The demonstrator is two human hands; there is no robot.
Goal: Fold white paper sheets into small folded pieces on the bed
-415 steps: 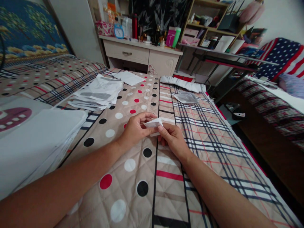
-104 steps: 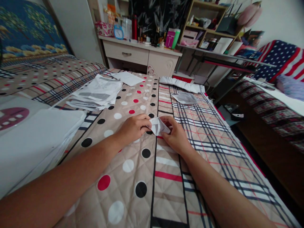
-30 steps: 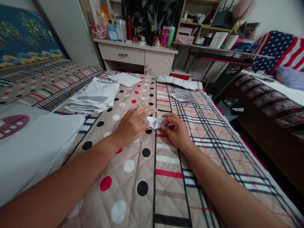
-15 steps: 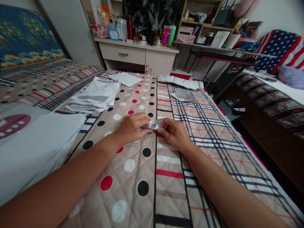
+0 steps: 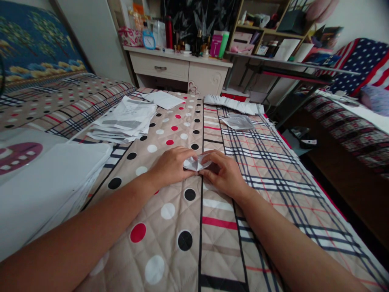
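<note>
A small piece of folded white and grey paper (image 5: pixel 196 163) is held between my two hands, just over the patterned bedspread (image 5: pixel 170 239). My left hand (image 5: pixel 173 164) grips its left side, with the thumb along the near edge. From the right, my right hand (image 5: pixel 223 172) pinches the other side, its index finger bent over the top and its thumb near the middle crease. Fingers cover both ends of the paper. Beyond my right hand lies a flat grey-white folded piece (image 5: pixel 238 121). To the left of it is a stack of printed sheets (image 5: pixel 126 119).
A large white plastic bag (image 5: pixel 48 182) lies at the left. Farther off are a single white sheet (image 5: pixel 165 99) and a long pleated white strip (image 5: pixel 234 105). A cream dresser (image 5: pixel 161 67) stands past the bed's far end, with a metal-legged desk (image 5: pixel 291 65) beside it.
The paper between my hands is opened a little wider and shows a central crease. My right fingers have shifted over its top. The view has moved slightly.
</note>
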